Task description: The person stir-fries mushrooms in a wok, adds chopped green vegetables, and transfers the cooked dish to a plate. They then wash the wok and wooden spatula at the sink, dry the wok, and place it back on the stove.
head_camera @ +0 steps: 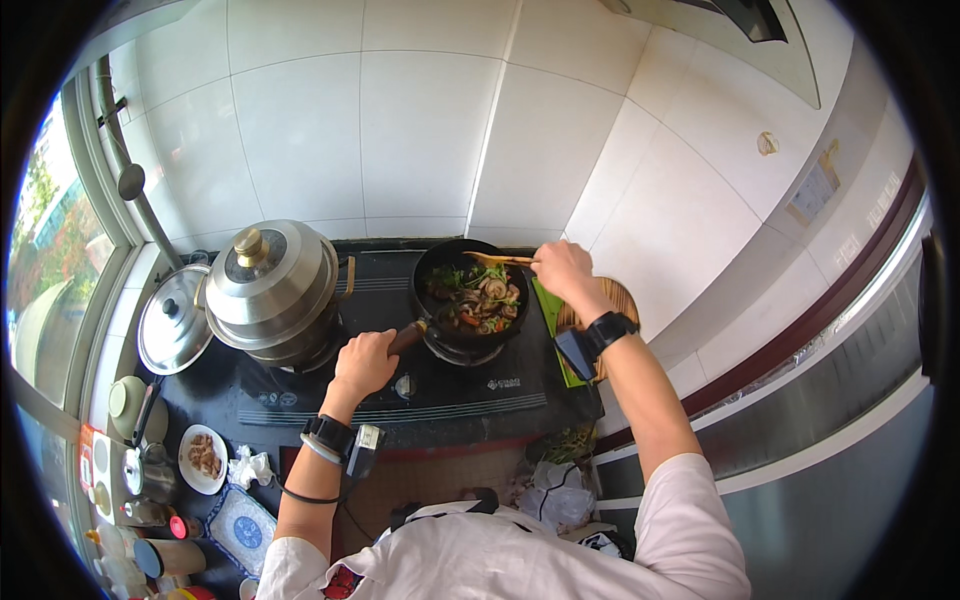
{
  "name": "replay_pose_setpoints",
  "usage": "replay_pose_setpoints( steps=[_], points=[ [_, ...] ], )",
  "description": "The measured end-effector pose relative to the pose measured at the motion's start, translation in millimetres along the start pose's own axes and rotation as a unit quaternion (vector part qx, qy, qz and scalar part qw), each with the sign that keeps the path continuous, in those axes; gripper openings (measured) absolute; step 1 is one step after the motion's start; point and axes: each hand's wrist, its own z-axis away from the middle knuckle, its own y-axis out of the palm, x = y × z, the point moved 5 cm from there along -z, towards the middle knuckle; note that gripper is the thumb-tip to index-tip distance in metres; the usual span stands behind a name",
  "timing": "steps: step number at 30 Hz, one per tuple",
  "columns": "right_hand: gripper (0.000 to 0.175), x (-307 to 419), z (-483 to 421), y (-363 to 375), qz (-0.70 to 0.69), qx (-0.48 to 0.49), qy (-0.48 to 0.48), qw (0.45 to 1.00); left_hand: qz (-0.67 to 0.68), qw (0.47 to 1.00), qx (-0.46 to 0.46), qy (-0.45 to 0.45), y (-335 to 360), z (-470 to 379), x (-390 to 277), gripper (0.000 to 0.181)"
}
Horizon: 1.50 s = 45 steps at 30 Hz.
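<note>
My left hand (365, 365) grips the brown handle (407, 338) of a dark frying pan (421, 298) on the right burner of a black gas stove. In my right hand (562, 268) is a wooden spatula (495, 259), its head reaching into the pan at the far rim. Sliced mushrooms, green leaves and bits of orange-red vegetable make up the food (484, 294) in the pan. The spatula's tip lies partly among the greens, so its contact with the food is hard to tell. Both wrists wear black strapped devices.
A large lidded steel pot (274, 285) stands on the left burner. Behind it leans a metal lid (174, 319). A plate of cooked meat (203, 459), a patterned tray (244, 529) and several jars crowd the left counter. Right of the stove lie a green board (551, 304) and a round wooden board (619, 296).
</note>
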Motion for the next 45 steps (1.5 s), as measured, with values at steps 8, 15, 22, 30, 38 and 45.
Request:
replay_pose_setpoints(
  steps=[8, 15, 22, 30, 38, 45],
  points=[
    [0.017, 2, 13, -52, 0.087, 0.042, -0.064, 0.993, 0.007, 1.0, -0.008, -0.006, 0, 1, 0, 0.022],
    [0.015, 26, 6, -45, 0.173, 0.091, -0.031, 0.98, 0.005, 1.0, -0.004, -0.01, 1, 0, 1, 0.022],
    [0.016, -16, 4, -5, -0.018, -0.032, 0.009, 0.999, 0.015, 1.0, -0.008, -0.019, 2, 1, 3, 0.022],
    [0.022, -4, 37, 13, -0.148, 0.013, -0.027, 0.989, 0.023, 1.0, -0.004, -0.02, -1, 1, 1, 0.025],
    [0.019, -9, 60, 7, -0.147, 0.056, -0.055, 0.986, 0.016, 1.0, -0.007, -0.019, 0, 2, 2, 0.029],
    [0.015, 3, 78, 50, -0.15, -0.132, -0.044, 0.979, 0.013, 0.998, -0.043, -0.035, -9, 7, -3, 0.032]
  ],
)
